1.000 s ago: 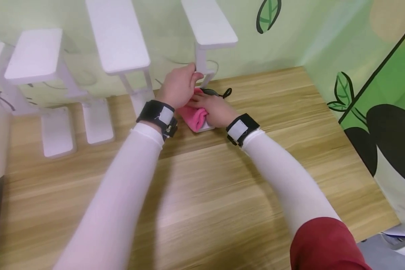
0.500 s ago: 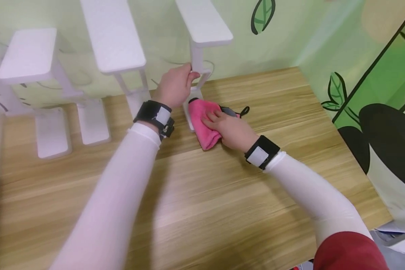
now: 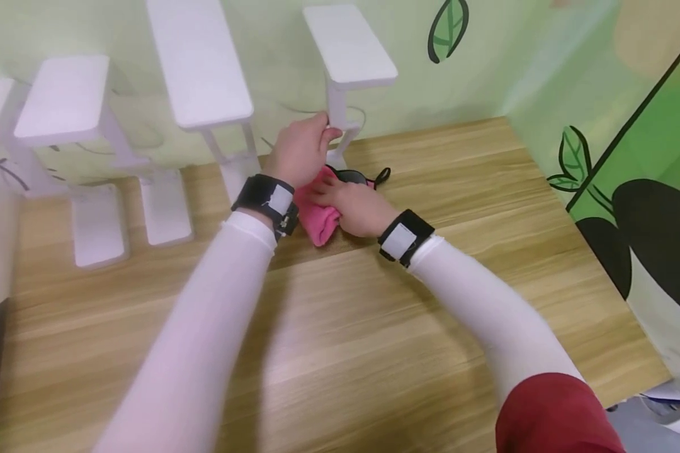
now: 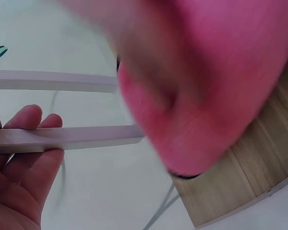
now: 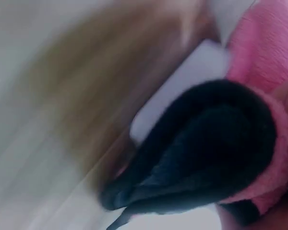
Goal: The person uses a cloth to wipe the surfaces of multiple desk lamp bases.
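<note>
My left hand [image 3: 297, 151] grips one upright of the rightmost white stand [image 3: 351, 47], near mid-height. Thumb and fingers wrap round that slim bar [image 4: 91, 136] in the left wrist view. Lower down, my right hand [image 3: 362, 206] presses with fairly straight fingers on a pink cleaning cloth [image 3: 316, 220], which lies over the stand's base. The cloth is fluffy, with a dark grey backing [image 5: 216, 143], black edging and a small black loop. Cloth and hands hide most of the base; the right thumb is not visible in the head view.
More white stands stand to the left, among them a tall one [image 3: 201, 63] and a low one [image 3: 62, 97]. A wooden tabletop [image 3: 374, 340] carries them, against a painted green wall [image 3: 459, 88]. Thin cables run behind them.
My right hand slid the cloth right and toward me over the base, then back left toward the upright. The left hand kept its grip on the stand; the view shifted slightly.
</note>
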{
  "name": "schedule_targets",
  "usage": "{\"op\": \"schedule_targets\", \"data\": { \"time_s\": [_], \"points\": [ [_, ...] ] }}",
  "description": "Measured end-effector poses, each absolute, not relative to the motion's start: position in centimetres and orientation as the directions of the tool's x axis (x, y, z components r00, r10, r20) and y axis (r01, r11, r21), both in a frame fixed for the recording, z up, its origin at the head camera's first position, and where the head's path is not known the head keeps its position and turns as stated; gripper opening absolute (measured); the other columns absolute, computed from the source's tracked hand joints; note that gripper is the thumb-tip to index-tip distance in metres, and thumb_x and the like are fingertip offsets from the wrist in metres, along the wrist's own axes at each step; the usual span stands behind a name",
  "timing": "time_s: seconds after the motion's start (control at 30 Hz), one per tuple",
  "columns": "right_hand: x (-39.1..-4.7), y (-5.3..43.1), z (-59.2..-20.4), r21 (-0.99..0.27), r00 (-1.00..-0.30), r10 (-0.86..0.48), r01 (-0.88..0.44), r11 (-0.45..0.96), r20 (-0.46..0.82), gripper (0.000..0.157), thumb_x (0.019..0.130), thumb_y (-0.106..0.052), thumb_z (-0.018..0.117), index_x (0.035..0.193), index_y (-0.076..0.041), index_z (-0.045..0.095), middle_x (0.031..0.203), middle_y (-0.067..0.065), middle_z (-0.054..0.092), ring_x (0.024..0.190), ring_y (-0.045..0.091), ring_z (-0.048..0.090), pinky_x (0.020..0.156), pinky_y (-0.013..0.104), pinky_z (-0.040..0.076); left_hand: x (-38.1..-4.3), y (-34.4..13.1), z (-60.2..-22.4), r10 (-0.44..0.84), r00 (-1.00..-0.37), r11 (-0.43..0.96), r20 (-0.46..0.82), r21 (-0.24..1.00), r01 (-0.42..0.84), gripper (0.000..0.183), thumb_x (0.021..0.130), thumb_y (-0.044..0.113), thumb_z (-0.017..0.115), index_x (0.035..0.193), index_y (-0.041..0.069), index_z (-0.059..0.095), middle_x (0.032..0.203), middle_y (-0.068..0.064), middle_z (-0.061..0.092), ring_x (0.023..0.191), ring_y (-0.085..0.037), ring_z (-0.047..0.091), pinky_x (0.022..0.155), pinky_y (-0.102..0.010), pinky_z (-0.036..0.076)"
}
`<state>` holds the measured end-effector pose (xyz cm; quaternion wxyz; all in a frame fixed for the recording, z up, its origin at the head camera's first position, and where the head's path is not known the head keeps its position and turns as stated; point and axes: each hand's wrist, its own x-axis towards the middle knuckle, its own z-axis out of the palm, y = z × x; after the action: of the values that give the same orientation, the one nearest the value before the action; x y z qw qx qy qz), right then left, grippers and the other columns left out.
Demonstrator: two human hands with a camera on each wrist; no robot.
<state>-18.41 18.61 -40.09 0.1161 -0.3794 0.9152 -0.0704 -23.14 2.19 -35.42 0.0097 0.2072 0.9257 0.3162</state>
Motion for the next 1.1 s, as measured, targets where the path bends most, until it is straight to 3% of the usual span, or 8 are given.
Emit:
{"op": "schedule_targets", "data": {
  "time_s": [0.13, 0.3, 0.4, 0.57, 0.63, 0.8, 0.97, 1.1],
  "points": [
    [-20.5, 19.2, -40.6, -0.261, -0.720, -0.687, -0.646, 0.717, -0.104, 0.073, 0.093, 0.008, 0.060, 0.161, -0.015, 0.050, 0.170, 0.013, 0.037, 0.158, 0.034, 0.032, 0.124, 0.041, 0.032, -23.0, 2.4, -35.2, 0.388, -0.917, 0.714, 0.094, 0.598, 0.364, 0.034, 0.115, 0.038, 0.046, 0.116, 0.007, 0.058, 0.086, -0.010, 0.056, 0.082, -0.029, 0.060, 0.070, -0.037, 0.046],
    [-20.8, 21.1, -41.1, -0.294, -0.753, -0.653, -0.607, 0.738, -0.083, 0.078, 0.091, 0.014, 0.053, 0.163, -0.014, 0.045, 0.171, 0.013, 0.034, 0.159, 0.035, 0.029, 0.129, 0.041, 0.022, -23.3, 2.3, -35.0, 0.393, -0.915, 0.713, 0.096, 0.596, 0.369, 0.034, 0.115, 0.036, 0.046, 0.120, 0.006, 0.059, 0.093, -0.012, 0.062, 0.088, -0.029, 0.062, 0.076, -0.040, 0.049],
    [-19.9, 22.4, -41.1, -0.277, -0.789, -0.609, -0.567, 0.775, -0.088, 0.077, 0.092, 0.014, 0.053, 0.163, -0.014, 0.045, 0.170, 0.015, 0.036, 0.158, 0.035, 0.030, 0.127, 0.044, 0.027, -23.4, 2.2, -35.1, 0.389, -0.917, 0.708, 0.090, 0.607, 0.360, 0.035, 0.115, 0.036, 0.046, 0.124, 0.006, 0.060, 0.095, -0.012, 0.062, 0.087, -0.028, 0.061, 0.076, -0.039, 0.049],
    [-16.3, 23.9, -41.5, -0.165, -0.828, -0.553, -0.535, 0.829, -0.092, 0.080, 0.091, 0.016, 0.055, 0.164, -0.013, 0.043, 0.166, 0.020, 0.041, 0.155, 0.037, 0.037, 0.111, 0.051, 0.049, -23.4, 1.8, -35.2, 0.380, -0.920, 0.719, 0.098, 0.595, 0.360, 0.037, 0.116, 0.036, 0.044, 0.124, 0.004, 0.060, 0.091, -0.011, 0.060, 0.083, -0.028, 0.060, 0.075, -0.039, 0.049],
    [-14.5, 23.8, -41.5, -0.117, -0.822, -0.564, -0.554, 0.824, -0.077, 0.078, 0.092, 0.016, 0.055, 0.163, -0.012, 0.045, 0.164, 0.020, 0.043, 0.154, 0.038, 0.038, 0.105, 0.051, 0.054, -23.4, 1.7, -35.1, 0.376, -0.920, 0.726, 0.112, 0.581, 0.368, 0.038, 0.116, 0.037, 0.044, 0.123, 0.004, 0.061, 0.091, -0.012, 0.060, 0.084, -0.029, 0.060, 0.076, -0.041, 0.049],
    [-11.3, 21.9, -40.9, -0.026, -0.755, -0.652, -0.652, 0.758, -0.064, 0.067, 0.096, 0.012, 0.056, 0.159, -0.012, 0.052, 0.163, 0.016, 0.046, 0.154, 0.040, 0.038, 0.104, 0.050, 0.054, -23.4, 1.6, -34.8, 0.364, -0.922, 0.729, 0.131, 0.576, 0.370, 0.038, 0.116, 0.036, 0.045, 0.124, 0.003, 0.061, 0.095, -0.015, 0.064, 0.087, -0.031, 0.061, 0.077, -0.042, 0.049],
    [-11.8, 19.5, -40.7, -0.087, -0.685, -0.724, -0.718, 0.690, -0.088, 0.075, 0.090, 0.012, 0.060, 0.160, -0.016, 0.051, 0.164, 0.011, 0.047, 0.152, 0.037, 0.042, 0.096, 0.045, 0.059, -23.2, 1.9, -35.2, 0.361, -0.923, 0.728, 0.137, 0.577, 0.370, 0.038, 0.115, 0.037, 0.045, 0.123, 0.003, 0.061, 0.089, -0.014, 0.061, 0.085, -0.031, 0.060, 0.077, -0.043, 0.049],
    [-14.6, 18.2, -40.6, -0.210, -0.695, -0.713, -0.687, 0.696, -0.090, 0.079, 0.087, 0.014, 0.059, 0.159, -0.019, 0.054, 0.162, 0.012, 0.049, 0.140, 0.032, 0.057, 0.089, 0.042, 0.059, -23.1, 2.0, -35.2, 0.372, -0.918, 0.720, 0.135, 0.582, 0.377, 0.038, 0.116, 0.037, 0.045, 0.124, 0.004, 0.061, 0.087, -0.012, 0.056, 0.084, -0.031, 0.058, 0.076, -0.042, 0.047]
  ]
}}
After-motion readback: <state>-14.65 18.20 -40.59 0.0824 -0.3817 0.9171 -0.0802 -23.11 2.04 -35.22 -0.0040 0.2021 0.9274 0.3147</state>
